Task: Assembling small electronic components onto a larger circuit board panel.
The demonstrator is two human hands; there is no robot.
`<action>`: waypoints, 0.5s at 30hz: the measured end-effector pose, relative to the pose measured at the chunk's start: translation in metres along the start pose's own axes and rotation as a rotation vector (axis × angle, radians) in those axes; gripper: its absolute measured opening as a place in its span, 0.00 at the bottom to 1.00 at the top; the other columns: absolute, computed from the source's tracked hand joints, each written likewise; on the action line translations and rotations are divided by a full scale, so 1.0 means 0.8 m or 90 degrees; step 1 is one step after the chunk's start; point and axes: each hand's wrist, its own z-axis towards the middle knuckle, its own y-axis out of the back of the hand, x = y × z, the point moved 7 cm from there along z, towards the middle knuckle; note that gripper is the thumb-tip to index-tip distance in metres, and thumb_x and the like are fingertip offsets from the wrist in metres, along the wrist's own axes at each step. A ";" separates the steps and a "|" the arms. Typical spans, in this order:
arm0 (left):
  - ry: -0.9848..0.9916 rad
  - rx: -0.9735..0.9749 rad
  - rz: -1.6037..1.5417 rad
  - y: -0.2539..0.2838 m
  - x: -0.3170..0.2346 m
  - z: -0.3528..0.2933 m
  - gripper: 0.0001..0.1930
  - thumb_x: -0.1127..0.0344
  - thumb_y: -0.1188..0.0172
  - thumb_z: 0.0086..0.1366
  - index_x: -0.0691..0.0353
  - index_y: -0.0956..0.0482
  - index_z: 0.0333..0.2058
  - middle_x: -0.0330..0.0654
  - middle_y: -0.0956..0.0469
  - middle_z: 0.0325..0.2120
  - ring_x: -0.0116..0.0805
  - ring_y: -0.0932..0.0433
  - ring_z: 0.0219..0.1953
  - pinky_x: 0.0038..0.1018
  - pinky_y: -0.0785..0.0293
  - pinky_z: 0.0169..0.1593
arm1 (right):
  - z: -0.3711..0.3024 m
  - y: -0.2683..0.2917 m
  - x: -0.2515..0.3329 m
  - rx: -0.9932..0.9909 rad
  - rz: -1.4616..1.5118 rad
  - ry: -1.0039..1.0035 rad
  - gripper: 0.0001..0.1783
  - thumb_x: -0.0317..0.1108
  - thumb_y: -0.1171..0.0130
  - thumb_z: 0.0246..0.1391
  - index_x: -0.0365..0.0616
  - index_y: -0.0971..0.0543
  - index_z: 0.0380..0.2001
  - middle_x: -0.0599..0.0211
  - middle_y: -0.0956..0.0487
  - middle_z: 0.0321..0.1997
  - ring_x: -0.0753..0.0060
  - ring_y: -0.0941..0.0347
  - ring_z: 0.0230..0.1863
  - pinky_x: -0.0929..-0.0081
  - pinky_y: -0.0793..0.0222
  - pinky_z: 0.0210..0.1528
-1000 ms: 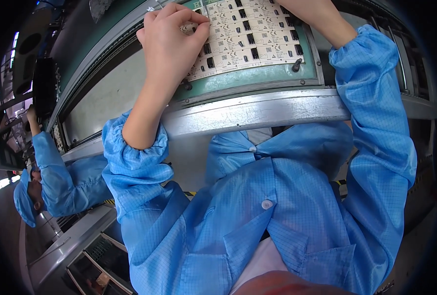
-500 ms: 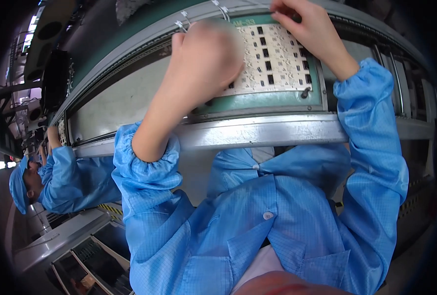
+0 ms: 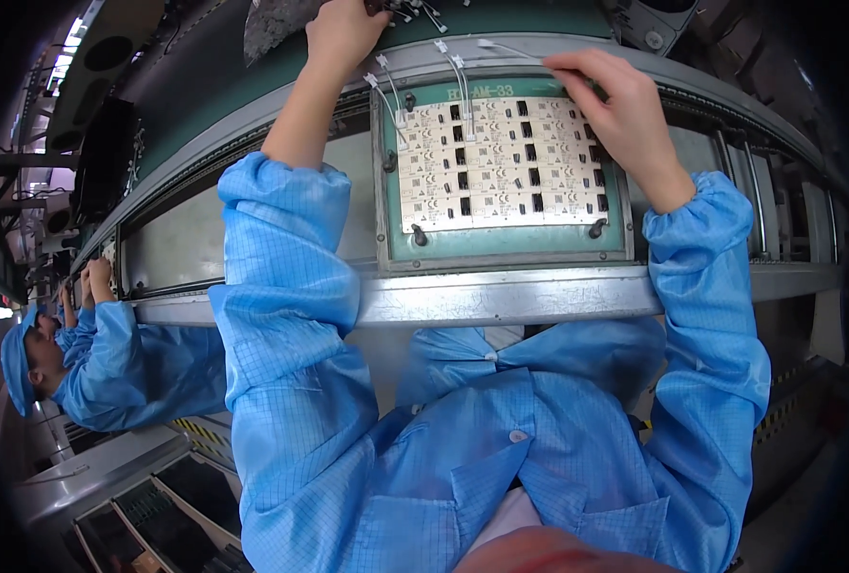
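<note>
The left hand (image 3: 343, 33), fingers bent, reaches beside a loose heap of small white plugs on thin leads (image 3: 417, 11); whether it grasps one cannot be told, its fingertips being partly hidden at the upper edge. The right hand (image 3: 620, 100) is half open, thumb apart from forefinger; a thin white cable with a white plug (image 3: 510, 50) meets its fingertips, though whether they pinch it is unclear. Between and below the hands, a cream panel of joined circuit boards with black blocks (image 3: 501, 181) lies on a green plate in a grey frame (image 3: 510, 246), the right hand overlapping its upper right corner. White two-wire leads (image 3: 463, 95) reach onto the panel's upper part. The panel's fine print is blurred. A worn silver metal rail (image 3: 510, 298) runs along the near side, and a dark green work surface (image 3: 539, 19) lies beyond. At far left, a co-worker in blue (image 3: 157, 377) stands along the line.
</note>
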 end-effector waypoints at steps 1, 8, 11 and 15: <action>0.000 -0.002 -0.003 0.004 -0.005 0.000 0.15 0.60 0.34 0.58 0.60 0.19 0.43 0.52 0.15 0.36 0.52 0.15 0.42 0.42 0.21 0.48 | -0.002 0.008 -0.006 -0.032 0.028 -0.022 0.10 0.26 0.40 0.63 0.39 0.16 0.46 0.61 0.15 0.42 0.65 0.18 0.44 0.74 0.24 0.47; -0.103 0.017 -0.153 0.025 -0.042 0.020 0.16 0.65 0.38 0.60 0.61 0.18 0.47 0.53 0.17 0.34 0.50 0.16 0.40 0.40 0.21 0.44 | 0.001 0.021 -0.011 -0.036 0.001 -0.046 0.09 0.26 0.39 0.62 0.40 0.16 0.44 0.63 0.15 0.41 0.64 0.18 0.43 0.71 0.25 0.47; -0.310 -0.024 0.024 0.008 -0.070 0.013 0.13 0.66 0.40 0.61 0.58 0.17 0.45 0.50 0.18 0.35 0.52 0.18 0.43 0.44 0.23 0.48 | -0.007 -0.011 -0.012 0.041 -0.116 0.065 0.07 0.28 0.37 0.59 0.42 0.17 0.40 0.65 0.16 0.38 0.60 0.22 0.41 0.66 0.28 0.47; -0.364 -0.018 0.125 0.006 -0.092 0.010 0.06 0.66 0.40 0.61 0.57 0.18 0.36 0.48 0.18 0.34 0.52 0.18 0.43 0.46 0.24 0.46 | -0.011 -0.027 -0.016 0.089 -0.140 0.014 0.05 0.32 0.37 0.59 0.45 0.18 0.37 0.72 0.18 0.37 0.63 0.27 0.46 0.66 0.36 0.53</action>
